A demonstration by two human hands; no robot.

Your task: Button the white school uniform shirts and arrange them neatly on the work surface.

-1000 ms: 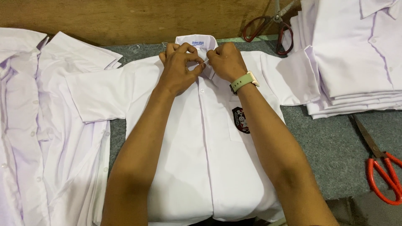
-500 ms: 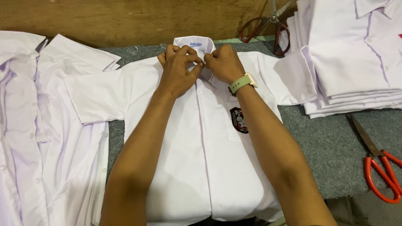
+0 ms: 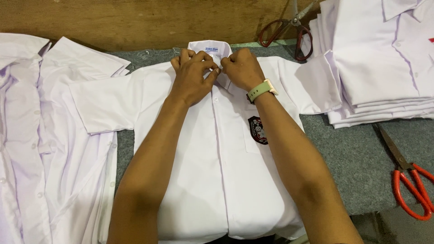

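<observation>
A white short-sleeved shirt (image 3: 217, 180) lies flat, front up, on the grey felt table (image 3: 357, 171), with a dark badge (image 3: 257, 130) on its chest pocket. My left hand (image 3: 193, 74) and my right hand (image 3: 243, 68) meet at the collar (image 3: 209, 47), fingers pinching the fabric at the top button. A pale green watch (image 3: 261, 90) sits on my right wrist. The button itself is hidden under my fingers.
A stack of folded white shirts (image 3: 384, 58) fills the right back. Loose white shirts (image 3: 40, 135) lie spread at the left. Red-handled scissors (image 3: 413, 185) rest at the right edge, dark scissors (image 3: 289, 31) at the back by a wooden wall (image 3: 135, 20).
My hands have stayed at the collar with only small finger shifts. The view has drifted slightly.
</observation>
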